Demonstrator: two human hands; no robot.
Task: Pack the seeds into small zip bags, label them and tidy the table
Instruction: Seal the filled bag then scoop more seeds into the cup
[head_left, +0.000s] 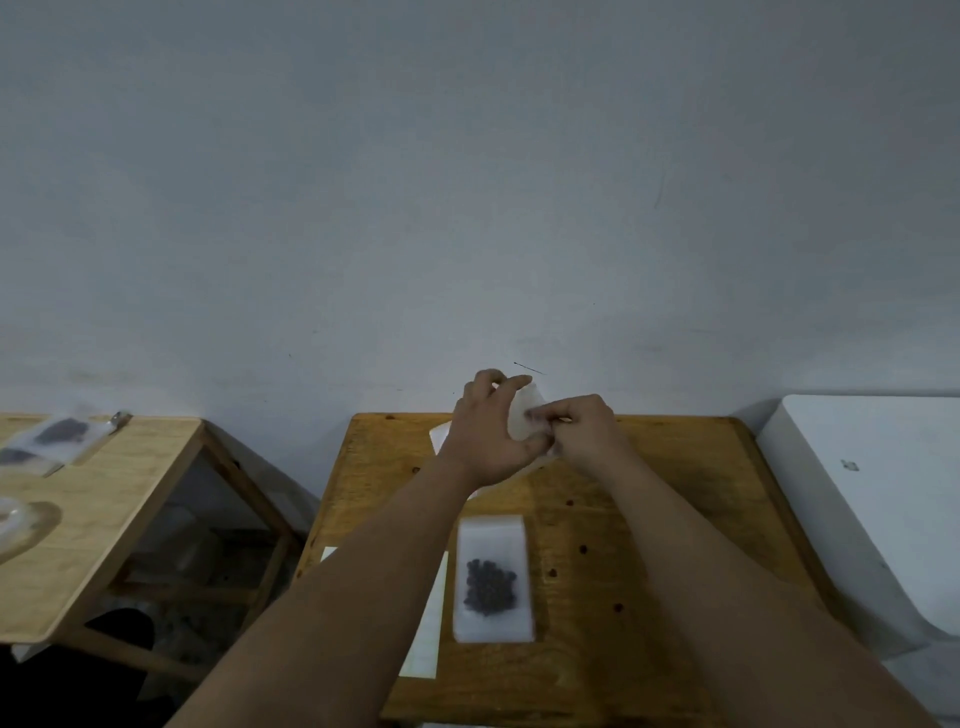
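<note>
While left hand (485, 434) and right hand (589, 431) pinched one zip bag (523, 418), contents unclear, second bag (493, 540) lay flat holding dark seeds (490, 586).

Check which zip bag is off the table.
The clear zip bag held by left hand and right hand; the seed-filled bag and the two left-table bags lie flat.

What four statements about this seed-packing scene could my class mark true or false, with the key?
1. The left hand and right hand both hold a small pale bag. True.
2. The filled seed bag stands upright. False: it lies flat on the wooden table.
3. The side table carries other bags. True.
4. One hand presses the filled seed bag. False: neither touches it.
</note>
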